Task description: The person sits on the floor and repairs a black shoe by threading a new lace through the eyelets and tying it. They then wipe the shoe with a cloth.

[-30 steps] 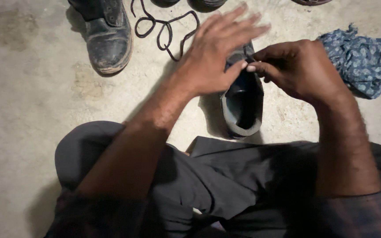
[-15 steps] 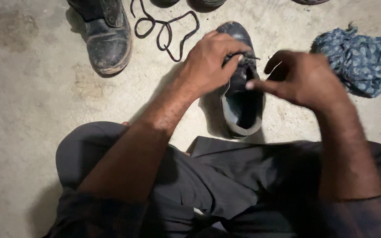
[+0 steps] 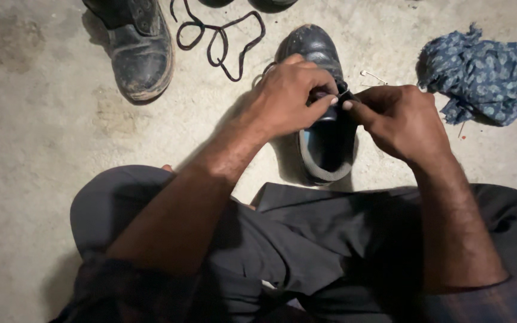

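A: What differs from half a second ago?

B: The right hand [image 3: 403, 122] has come back in. Then it was out to the right of the worn black leather shoe [image 3: 324, 107], clear of the opening. Now it sits over the shoe's right edge, and its fingertips meet those of the left hand [image 3: 288, 96] above the lacing area. A full second ago the left hand lay spread flat across the shoe; now its fingers are curled. The shoe itself has not shifted.

A: Where does the shoe lie relative to the fingers?

B: Directly under them. It sits on the pale concrete floor [image 3: 37, 137], just beyond the person's grey-trousered knees [image 3: 306, 239], toe pointing away. The left hand covers the middle of the upper; the right hand comes in from the other side.

A: Are the hands gripping anything?

B: Both are pinched shut at thumb and forefinger on something small and dark at the lacing area. It looks like a lace end or a bit of the upper, but I cannot tell which.

A: How does the shoe look?

B: Scuffed and dusty at the toe, dark inside, with a light grey padded collar around the heel opening.

A: And around it?

B: A loose black shoelace [image 3: 219, 39] lies coiled at the upper left, near a dirty black boot [image 3: 139, 51]. A crumpled blue patterned cloth [image 3: 486, 75] lies well off to the right.
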